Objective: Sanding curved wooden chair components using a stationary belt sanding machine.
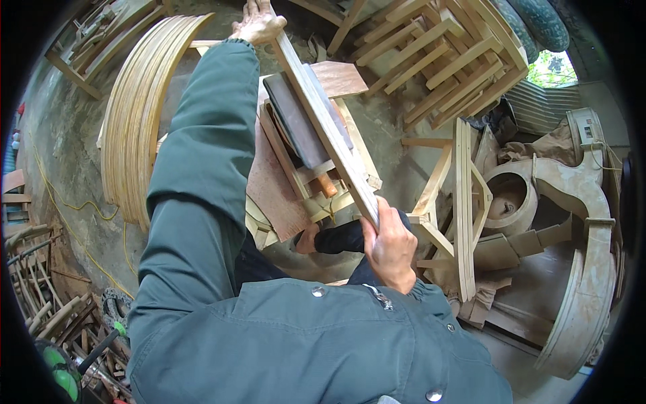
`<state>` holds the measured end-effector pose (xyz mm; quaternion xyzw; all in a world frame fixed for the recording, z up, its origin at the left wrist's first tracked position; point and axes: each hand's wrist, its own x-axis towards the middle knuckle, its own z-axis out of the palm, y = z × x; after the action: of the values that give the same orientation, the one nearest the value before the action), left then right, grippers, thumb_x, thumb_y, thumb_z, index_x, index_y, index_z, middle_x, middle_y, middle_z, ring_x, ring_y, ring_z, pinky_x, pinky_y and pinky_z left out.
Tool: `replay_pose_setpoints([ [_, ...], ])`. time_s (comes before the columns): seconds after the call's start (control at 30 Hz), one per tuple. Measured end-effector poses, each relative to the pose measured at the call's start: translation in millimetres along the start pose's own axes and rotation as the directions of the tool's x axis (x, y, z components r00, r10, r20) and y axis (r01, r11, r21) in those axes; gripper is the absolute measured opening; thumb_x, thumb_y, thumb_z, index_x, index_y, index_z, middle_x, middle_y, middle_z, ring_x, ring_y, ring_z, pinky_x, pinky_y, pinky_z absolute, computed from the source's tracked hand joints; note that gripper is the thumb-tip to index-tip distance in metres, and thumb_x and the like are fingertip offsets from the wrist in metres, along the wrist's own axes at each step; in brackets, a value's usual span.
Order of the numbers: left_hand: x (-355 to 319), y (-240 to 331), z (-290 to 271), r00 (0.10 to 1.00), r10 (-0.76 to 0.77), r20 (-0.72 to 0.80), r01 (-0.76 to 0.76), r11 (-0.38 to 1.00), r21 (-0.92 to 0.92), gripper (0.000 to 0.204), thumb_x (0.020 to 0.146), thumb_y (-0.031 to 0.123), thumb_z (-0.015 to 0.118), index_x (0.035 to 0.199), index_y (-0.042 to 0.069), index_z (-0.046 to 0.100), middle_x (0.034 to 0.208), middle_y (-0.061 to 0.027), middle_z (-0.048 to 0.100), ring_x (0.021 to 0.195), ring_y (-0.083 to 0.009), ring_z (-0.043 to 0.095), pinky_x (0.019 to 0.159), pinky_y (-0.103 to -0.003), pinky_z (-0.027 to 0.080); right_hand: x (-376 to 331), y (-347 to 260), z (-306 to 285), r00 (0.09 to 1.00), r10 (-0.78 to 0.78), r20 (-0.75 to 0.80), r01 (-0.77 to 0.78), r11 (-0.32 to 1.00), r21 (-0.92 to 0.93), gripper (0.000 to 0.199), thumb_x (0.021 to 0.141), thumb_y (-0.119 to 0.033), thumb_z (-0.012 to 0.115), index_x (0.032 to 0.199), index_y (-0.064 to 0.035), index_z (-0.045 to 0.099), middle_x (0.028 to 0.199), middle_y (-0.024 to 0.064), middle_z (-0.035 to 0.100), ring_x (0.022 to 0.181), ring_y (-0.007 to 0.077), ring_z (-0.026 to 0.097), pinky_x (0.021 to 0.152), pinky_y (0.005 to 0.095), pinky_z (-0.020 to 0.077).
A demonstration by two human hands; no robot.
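Our jacket (323, 337) fills the bottom, our right hand (392, 246) has its fingers closed round the plank (324, 118) slanting through upper centre, our left hand (258, 23) meets its far end, grip uncertain, and work looks unfinished, the plank not yet released.

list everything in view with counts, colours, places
wooden bar: one, pale, between the hands
slab: at least one, grey, partly behind bar
flat board: one, reddish, left of slab
curved strips: several, pale wood, upper left
slatted frames: several, pale wood, upper right
patterned rolls: at least two, green, top right
braced frame: one, pale wood, centre right
curved casing: one, whitish, far right
cable: at least one, yellow, left floor
sticks: many, brown, lower left
tool: one, green, bottom left
jacket: one, dark green, bottom centre
left hand: one, bare, bar's far end
right hand: one, bare, bar's near end
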<state>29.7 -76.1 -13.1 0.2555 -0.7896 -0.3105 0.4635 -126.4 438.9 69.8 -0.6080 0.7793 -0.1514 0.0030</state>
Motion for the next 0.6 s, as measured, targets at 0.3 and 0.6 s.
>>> replay_pose_setpoints([
  [0.3, 28.0, 0.6, 30.6, 0.905, -0.386, -0.178, 0.418, 0.73, 0.541, 0.086, 0.095, 0.038, 0.054, 0.168, 0.012, 0.017, 0.167, -0.0318, 0.026, 0.147, -0.0521, 0.04, 0.116, -0.073, 0.033, 55.4, -12.5, 37.8, 0.988, -0.106, -0.116, 0.088, 0.985, -0.149, 0.053, 0.087, -0.02, 0.078, 0.135, -0.0036, 0.06, 0.111, 0.0128, 0.061, 0.098, 0.0331, 0.058, 0.081, 0.0441, 0.045],
  [0.6, 34.0, 35.8, 33.0, 0.823, -0.566, -0.05, 0.552, 0.776, 0.306, 0.093, 0.091, 0.045, 0.061, 0.169, 0.02, 0.015, 0.162, -0.0246, 0.035, 0.132, -0.053, 0.055, 0.11, -0.05, 0.049, 105.4, -22.5, 77.0, 0.979, -0.143, -0.146, 0.13, 0.987, -0.094, 0.054, 0.093, -0.018, 0.07, 0.142, -0.0004, 0.055, 0.111, 0.0168, 0.057, 0.101, 0.0356, 0.06, 0.084, 0.0459, 0.0463],
])
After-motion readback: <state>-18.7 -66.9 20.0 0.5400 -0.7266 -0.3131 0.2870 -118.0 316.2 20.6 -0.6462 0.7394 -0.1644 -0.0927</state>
